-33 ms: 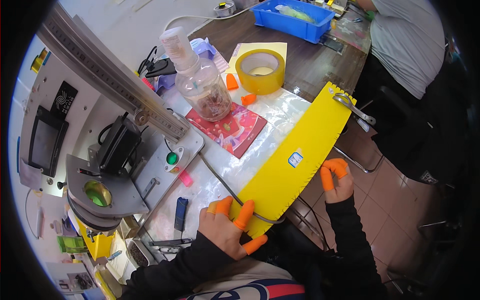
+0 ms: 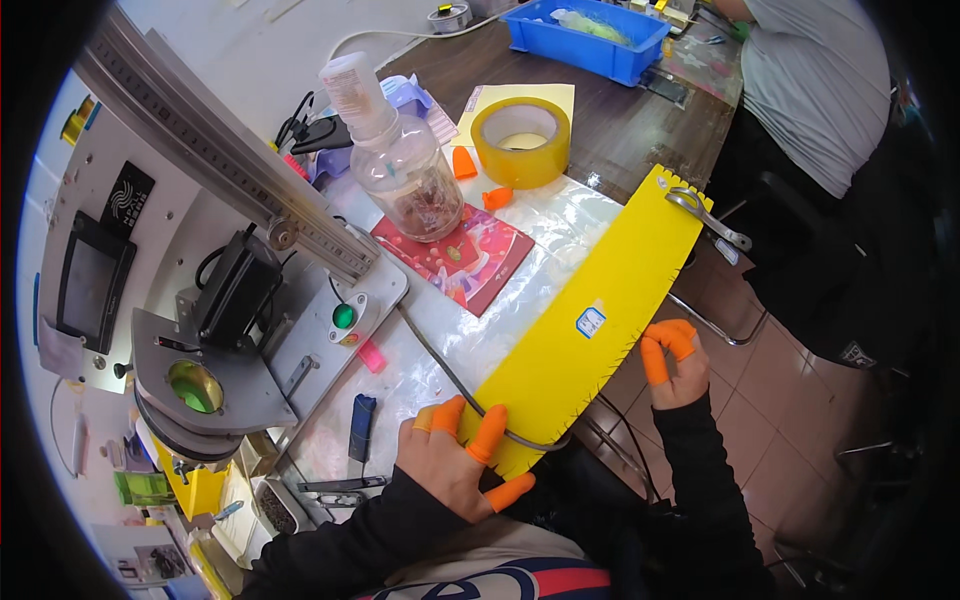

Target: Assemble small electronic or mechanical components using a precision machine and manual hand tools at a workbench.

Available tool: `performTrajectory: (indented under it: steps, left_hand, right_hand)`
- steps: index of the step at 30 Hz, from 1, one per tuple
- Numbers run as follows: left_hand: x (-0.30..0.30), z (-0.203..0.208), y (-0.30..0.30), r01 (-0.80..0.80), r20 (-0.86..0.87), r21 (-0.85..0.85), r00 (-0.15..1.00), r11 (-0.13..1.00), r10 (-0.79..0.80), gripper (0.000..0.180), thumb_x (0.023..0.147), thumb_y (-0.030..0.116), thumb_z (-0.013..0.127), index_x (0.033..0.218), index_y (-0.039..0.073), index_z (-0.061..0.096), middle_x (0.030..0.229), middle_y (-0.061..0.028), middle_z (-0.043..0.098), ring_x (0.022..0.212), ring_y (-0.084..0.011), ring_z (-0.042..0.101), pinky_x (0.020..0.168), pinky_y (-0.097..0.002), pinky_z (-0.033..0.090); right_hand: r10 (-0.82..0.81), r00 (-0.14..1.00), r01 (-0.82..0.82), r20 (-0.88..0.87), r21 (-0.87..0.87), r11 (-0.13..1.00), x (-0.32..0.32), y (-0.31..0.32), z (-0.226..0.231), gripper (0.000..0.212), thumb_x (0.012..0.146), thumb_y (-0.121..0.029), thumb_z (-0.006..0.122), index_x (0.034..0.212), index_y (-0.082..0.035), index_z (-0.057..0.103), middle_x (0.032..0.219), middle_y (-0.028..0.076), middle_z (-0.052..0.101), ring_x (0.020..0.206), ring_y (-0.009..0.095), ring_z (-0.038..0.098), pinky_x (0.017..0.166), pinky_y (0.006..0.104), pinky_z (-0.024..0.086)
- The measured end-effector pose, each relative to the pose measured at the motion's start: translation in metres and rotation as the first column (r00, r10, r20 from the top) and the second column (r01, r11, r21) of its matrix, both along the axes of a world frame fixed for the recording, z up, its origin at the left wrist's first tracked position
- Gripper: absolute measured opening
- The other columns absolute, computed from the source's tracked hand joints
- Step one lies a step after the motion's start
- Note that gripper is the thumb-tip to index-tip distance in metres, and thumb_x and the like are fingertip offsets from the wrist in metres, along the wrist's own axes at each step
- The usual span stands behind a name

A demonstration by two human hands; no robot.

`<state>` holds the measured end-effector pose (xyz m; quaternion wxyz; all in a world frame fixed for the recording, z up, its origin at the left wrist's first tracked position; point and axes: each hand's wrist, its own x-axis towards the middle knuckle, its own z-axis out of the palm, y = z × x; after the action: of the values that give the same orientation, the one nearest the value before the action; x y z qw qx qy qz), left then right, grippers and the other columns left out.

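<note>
A long yellow board [image 2: 585,325] lies slantwise along the table's right edge. Its rim is cut with fine notches, and short dark strands stick out along the near right side. My left hand [image 2: 452,462], in orange finger cots, rests at the board's near end with its fingers spread. A grey cable [image 2: 445,368] runs under or beside those fingers and across the board. Beside the board's right edge, my right hand [image 2: 680,368] has its orange-covered thumb and fingertips pinched together. Whatever is between them is too small to make out. Metal scissors [image 2: 708,215] sit at the board's far end.
At left stands a machine with a ruled column [image 2: 230,150] and a green button [image 2: 344,317]. A clear bottle [image 2: 415,185] stands on a red pad [image 2: 490,265], near a yellow tape roll [image 2: 556,150]. A blue bin [image 2: 590,55] and a seated person [image 2: 815,90] are farther back.
</note>
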<state>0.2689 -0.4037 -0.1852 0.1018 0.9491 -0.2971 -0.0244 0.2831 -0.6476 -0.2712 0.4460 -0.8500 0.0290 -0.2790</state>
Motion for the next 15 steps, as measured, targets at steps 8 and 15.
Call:
performTrajectory:
  steps: [8,15]
  left_hand:
    - [0.000,-0.003,0.001,0.032,0.042,-0.062,0.999,0.998,-0.029,0.064,0.059,0.055,0.060,0.103,0.008,0.051,0.096,-0.0213,0.048,0.080,-0.0330,0.048,0.063,-0.0399,0.036]
    - [0.000,-0.009,0.010,0.077,0.083,-0.106,0.994,0.991,-0.068,0.066,0.058,0.054,0.061,0.103,0.007,0.051,0.095,-0.0239,0.047,0.078,-0.0355,0.050,0.062,-0.0398,0.038]
  right_hand:
    - [0.015,1.000,-0.016,-0.021,-0.035,0.999,0.000,-0.005,0.005,0.007,0.069,-0.003,0.058,0.076,-0.002,0.056,0.076,0.011,0.055,0.070,0.027,0.051,0.062,0.0309,0.040]
    - [0.069,0.994,-0.079,-0.086,-0.115,0.990,0.003,-0.004,0.017,0.009,0.066,-0.003,0.060,0.075,-0.004,0.057,0.072,0.009,0.056,0.066,0.027,0.049,0.060,0.0313,0.039]
